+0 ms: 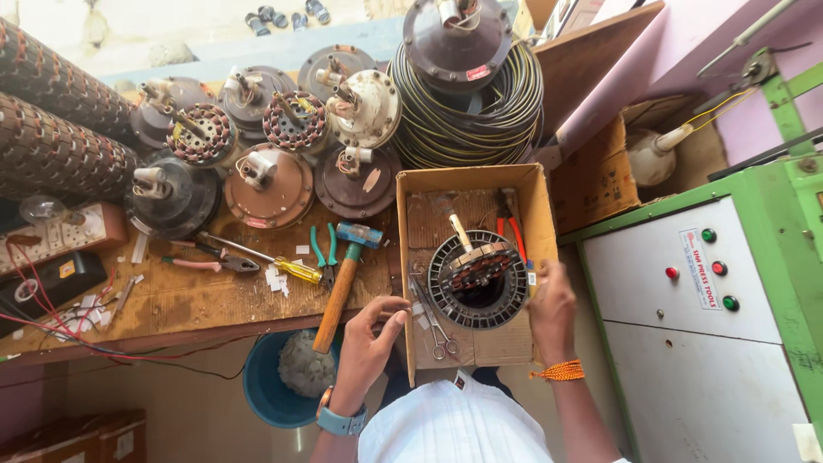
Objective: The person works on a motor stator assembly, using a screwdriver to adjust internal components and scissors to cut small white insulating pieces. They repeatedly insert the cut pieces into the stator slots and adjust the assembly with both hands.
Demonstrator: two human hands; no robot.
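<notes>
A shallow cardboard box lies in front of me with a round fan motor stator in it, dark slotted ring with copper windings and a shaft sticking up. My left hand grips the box's near left edge, fingers curled over the wall. My right hand rests on the box's right wall, next to the stator. Small scissors and red-handled pliers also lie inside the box.
On the wooden bench lie a hammer, a yellow-handled screwdriver and green pliers. Several fan motors and a cable coil stand behind. A blue bucket sits below; a green machine cabinet stands right.
</notes>
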